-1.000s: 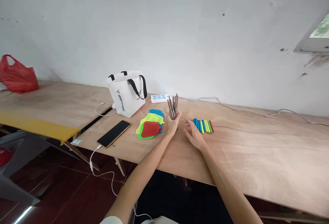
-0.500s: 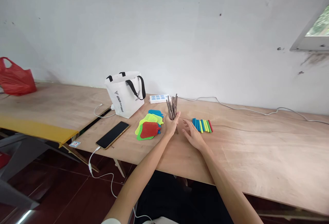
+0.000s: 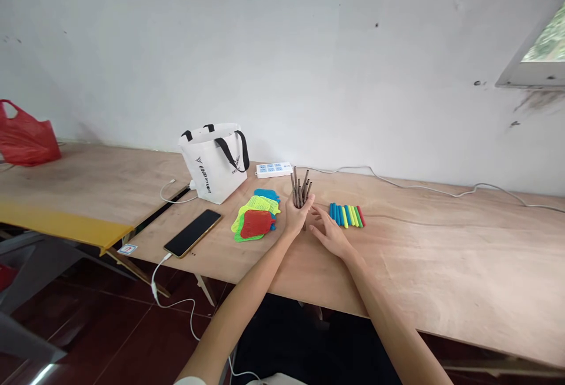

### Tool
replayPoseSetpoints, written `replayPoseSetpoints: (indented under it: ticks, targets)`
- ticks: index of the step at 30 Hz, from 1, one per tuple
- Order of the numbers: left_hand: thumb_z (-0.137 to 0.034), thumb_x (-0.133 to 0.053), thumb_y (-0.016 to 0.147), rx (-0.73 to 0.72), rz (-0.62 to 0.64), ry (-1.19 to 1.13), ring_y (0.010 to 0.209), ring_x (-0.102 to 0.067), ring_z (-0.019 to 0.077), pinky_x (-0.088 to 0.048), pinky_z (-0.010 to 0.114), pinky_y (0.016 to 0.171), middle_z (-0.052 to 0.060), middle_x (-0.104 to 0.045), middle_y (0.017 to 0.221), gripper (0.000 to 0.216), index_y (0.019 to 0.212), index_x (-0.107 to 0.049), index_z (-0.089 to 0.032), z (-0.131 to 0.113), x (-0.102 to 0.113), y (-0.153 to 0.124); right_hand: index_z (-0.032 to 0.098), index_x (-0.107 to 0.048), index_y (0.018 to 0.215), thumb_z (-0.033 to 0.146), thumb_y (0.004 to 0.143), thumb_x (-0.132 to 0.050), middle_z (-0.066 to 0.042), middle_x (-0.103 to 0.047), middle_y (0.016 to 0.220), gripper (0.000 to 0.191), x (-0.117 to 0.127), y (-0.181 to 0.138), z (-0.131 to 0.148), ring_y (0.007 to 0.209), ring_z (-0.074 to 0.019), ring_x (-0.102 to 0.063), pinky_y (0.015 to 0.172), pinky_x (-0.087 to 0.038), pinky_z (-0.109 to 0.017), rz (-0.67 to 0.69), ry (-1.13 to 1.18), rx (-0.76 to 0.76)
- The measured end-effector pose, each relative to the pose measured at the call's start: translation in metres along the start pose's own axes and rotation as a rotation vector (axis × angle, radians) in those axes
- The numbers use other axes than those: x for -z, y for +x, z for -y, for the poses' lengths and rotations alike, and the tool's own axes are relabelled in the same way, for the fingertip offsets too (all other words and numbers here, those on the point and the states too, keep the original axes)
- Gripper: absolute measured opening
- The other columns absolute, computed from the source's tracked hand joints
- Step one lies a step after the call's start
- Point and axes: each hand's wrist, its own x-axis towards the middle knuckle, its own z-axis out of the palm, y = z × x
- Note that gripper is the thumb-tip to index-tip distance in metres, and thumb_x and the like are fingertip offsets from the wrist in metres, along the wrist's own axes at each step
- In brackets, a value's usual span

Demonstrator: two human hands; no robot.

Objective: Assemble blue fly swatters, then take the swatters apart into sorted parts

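Observation:
My left hand [image 3: 295,215] is wrapped round a bundle of thin metal rods [image 3: 299,189]. The rods stand roughly upright above the table, their upper ends fanned out unevenly. Just right of the bundle is my right hand [image 3: 331,236], fingers spread and holding nothing; its fingertips come close to the rods, and I cannot tell if they touch. Beyond it lies a row of coloured sticks like handles [image 3: 347,215], in blue, yellow, green and red. On the left, overlapping mesh fly swatter heads [image 3: 256,223] lie in a pile, the red one on top.
A white tote bag [image 3: 214,167] with black handles stands at the back left. In front of it lies a phone [image 3: 193,232] on a white cable. A power strip [image 3: 273,169] sits near the wall, its cord [image 3: 410,187] trailing right. A red plastic bag [image 3: 29,138] is far left.
The rods have shifted in my left hand, and their tops now spread wider. My right hand has moved slightly left, nearer the bundle.

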Motion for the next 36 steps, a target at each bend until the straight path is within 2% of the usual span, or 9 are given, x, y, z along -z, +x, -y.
replayPoseSetpoints:
  ticks: [6, 18, 26, 31, 36]
  targets:
    - [-0.045, -0.081, 0.077, -0.024, -0.026, 0.101, 0.064, -0.061, 0.0165, -0.05, 0.027, 0.063, 0.002, -0.064, 0.073, 0.032, 0.088, -0.065, -0.019, -0.008, -0.001, -0.002, 0.029, -0.03, 0.153, 0.045, 0.097, -0.051, -0.01, -0.06, 0.136, 0.062, 0.0, 0.0, 0.0, 0.118, -0.0261, -0.061, 0.105, -0.05, -0.051, -0.003, -0.017, 0.004]
    - [-0.041, -0.082, 0.076, -0.053, -0.025, 0.039, 0.068, -0.063, 0.0156, -0.053, 0.028, 0.067, 0.002, -0.067, 0.084, 0.036, 0.096, -0.062, -0.02, 0.003, 0.001, 0.002, 0.029, -0.029, 0.152, 0.047, 0.098, -0.049, -0.01, -0.062, 0.132, 0.06, -0.001, 0.0, 0.002, 0.121, -0.0262, -0.06, 0.104, -0.046, -0.05, 0.048, -0.077, -0.02]
    - [-0.041, -0.083, 0.073, -0.072, -0.011, 0.082, 0.075, -0.066, 0.0178, -0.053, 0.028, 0.071, 0.003, -0.067, 0.085, 0.042, 0.1, -0.06, -0.018, -0.007, 0.0, -0.001, 0.027, -0.027, 0.153, 0.048, 0.098, -0.046, -0.01, -0.063, 0.133, 0.061, -0.002, -0.001, 0.009, 0.126, -0.0267, -0.057, 0.102, -0.043, -0.046, 0.123, -0.133, -0.043]
    - [-0.04, -0.082, 0.074, -0.071, 0.007, 0.1, 0.073, -0.065, 0.0172, -0.052, 0.027, 0.07, 0.003, -0.067, 0.083, 0.04, 0.1, -0.062, -0.017, -0.012, 0.0, -0.001, 0.023, -0.031, 0.151, 0.046, 0.096, -0.049, -0.014, -0.061, 0.138, 0.063, -0.01, 0.005, 0.016, 0.13, -0.0294, -0.053, 0.106, -0.038, -0.048, 0.12, -0.116, -0.082]
    - [-0.044, -0.08, 0.076, -0.015, -0.002, 0.057, 0.068, -0.064, 0.0165, -0.053, 0.028, 0.068, 0.003, -0.068, 0.08, 0.039, 0.099, -0.062, -0.018, -0.013, 0.002, -0.003, 0.019, -0.043, 0.143, 0.035, 0.085, -0.058, -0.015, -0.06, 0.139, 0.062, -0.029, 0.02, 0.025, 0.131, -0.031, -0.053, 0.107, -0.039, -0.046, 0.09, -0.069, -0.101]
